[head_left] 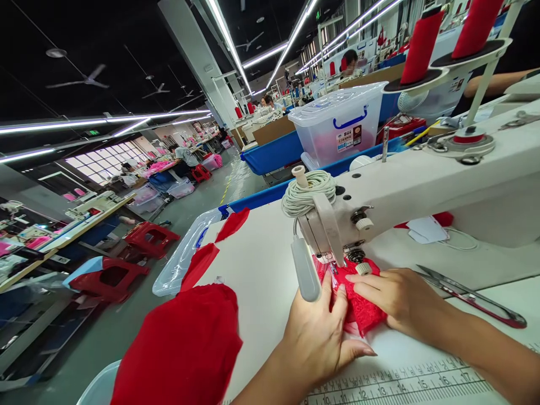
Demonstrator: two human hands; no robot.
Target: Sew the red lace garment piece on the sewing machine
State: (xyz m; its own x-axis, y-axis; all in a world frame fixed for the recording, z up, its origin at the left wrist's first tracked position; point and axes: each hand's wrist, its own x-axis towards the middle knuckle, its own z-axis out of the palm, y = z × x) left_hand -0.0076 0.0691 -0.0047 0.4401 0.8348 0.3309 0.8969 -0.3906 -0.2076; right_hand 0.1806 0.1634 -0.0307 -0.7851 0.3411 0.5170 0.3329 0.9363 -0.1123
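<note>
Red lace fabric (365, 306) lies under the needle area of a white sewing machine (405, 174). My left hand (316, 332) rests flat on the fabric's left side, fingers spread and thumb stretched out to the right. From the right, my right hand (396, 295) has its fingers together and bent over the lace, close to the presser foot (334, 269); its thumb is hidden. A grey lamp (306, 270) attached to the machine head hangs just above my left hand. Dark-bladed scissors (472, 295) lie to the right of my right hand.
A large red cloth piece (181, 343) hangs over the table's left edge, with smaller red pieces (200, 264) beyond it. A printed ruler (400, 382) runs along the front. Red thread cones (422, 48) stand upper right. Behind are a clear box (337, 126) and red stools (152, 239).
</note>
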